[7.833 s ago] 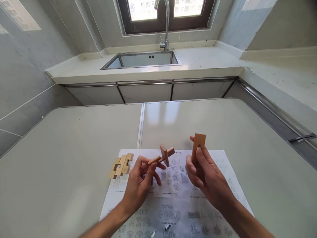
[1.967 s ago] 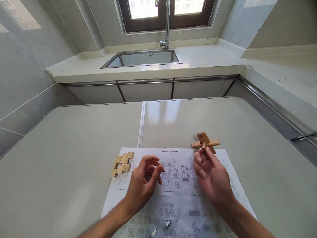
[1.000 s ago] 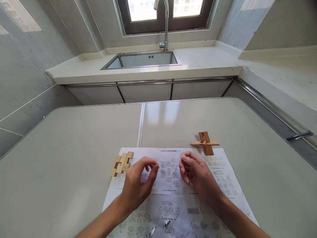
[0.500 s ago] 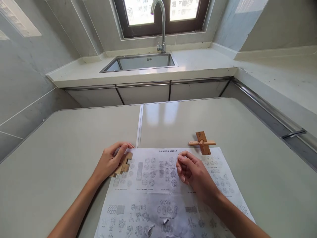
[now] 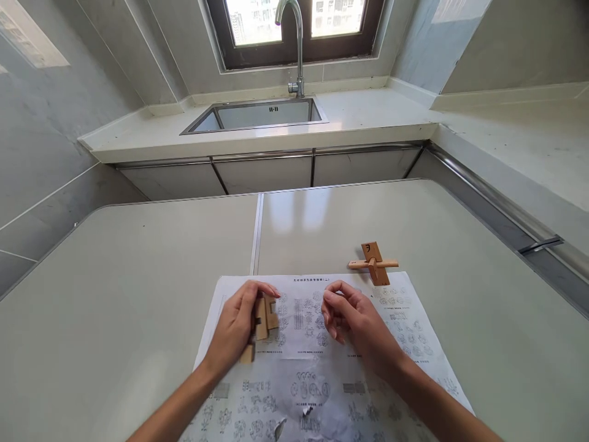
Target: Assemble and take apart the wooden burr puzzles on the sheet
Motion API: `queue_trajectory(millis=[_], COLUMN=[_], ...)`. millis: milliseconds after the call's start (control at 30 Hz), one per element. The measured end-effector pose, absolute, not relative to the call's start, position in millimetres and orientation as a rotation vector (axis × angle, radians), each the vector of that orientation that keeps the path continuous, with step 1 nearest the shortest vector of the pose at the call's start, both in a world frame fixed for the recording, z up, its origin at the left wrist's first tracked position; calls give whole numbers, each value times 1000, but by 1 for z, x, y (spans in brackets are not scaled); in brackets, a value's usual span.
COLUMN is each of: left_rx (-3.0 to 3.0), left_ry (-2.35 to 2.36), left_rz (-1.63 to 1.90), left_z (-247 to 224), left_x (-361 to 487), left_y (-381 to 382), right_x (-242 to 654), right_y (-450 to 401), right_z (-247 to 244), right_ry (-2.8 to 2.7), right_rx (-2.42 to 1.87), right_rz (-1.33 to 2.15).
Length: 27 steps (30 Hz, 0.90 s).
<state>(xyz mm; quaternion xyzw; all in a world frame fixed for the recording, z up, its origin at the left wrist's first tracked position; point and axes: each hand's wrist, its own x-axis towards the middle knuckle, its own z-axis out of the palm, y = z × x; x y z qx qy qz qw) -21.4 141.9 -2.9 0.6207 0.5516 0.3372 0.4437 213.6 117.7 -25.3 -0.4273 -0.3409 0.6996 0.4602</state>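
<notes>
My left hand (image 5: 237,316) is cupped against several notched wooden puzzle pieces (image 5: 261,319) on the left half of the printed sheet (image 5: 294,362). Its fingers curve around their far side, and the palm hides part of them. One smaller wooden piece (image 5: 247,353) shows below, near the wrist. Over the right half of the sheet is my right hand (image 5: 352,316), fingers curled in and thumb near the index finger, with nothing visible in it. Beyond it, at the sheet's top edge, sits a cross-shaped assembly of wooden pieces (image 5: 373,264) with dark marks on it.
The sheet, printed with small diagrams and torn near the bottom, lies on a pale table (image 5: 115,294) with a seam strip (image 5: 256,236). Behind the table runs a white counter (image 5: 368,110) with a sink (image 5: 257,113) and a tall faucet (image 5: 300,49) under a window.
My left hand has slid right across the sheet, and the wooden pieces have moved with it, uncovering the sheet's upper left corner. My right hand keeps nearly the same place and pose.
</notes>
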Motion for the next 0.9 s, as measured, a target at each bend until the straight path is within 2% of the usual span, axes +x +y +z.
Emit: queue_trajectory(millis=[167,300,400,567,900], left_rx=[1763,2071,2131,2108,2250], left_ry=[1297,1213,1196,1243,1031], left_rz=[804,502,237,-71,122], left_z=[6,18,26,34,14], left_x=[-29,-58,-68,-57,-48], left_y=[145,159,158,144,143], right_x=[209,205,202,198,202], right_y=[112,104,99,98,102], right_z=[-25,-29,-38,-46,-46], right_ry=[-1121,-1590,-1891,-2088,-2024], right_rx=[-1101,-1195,-1084,-1061,-1192], right_rz=[1615,1252,899,700,641])
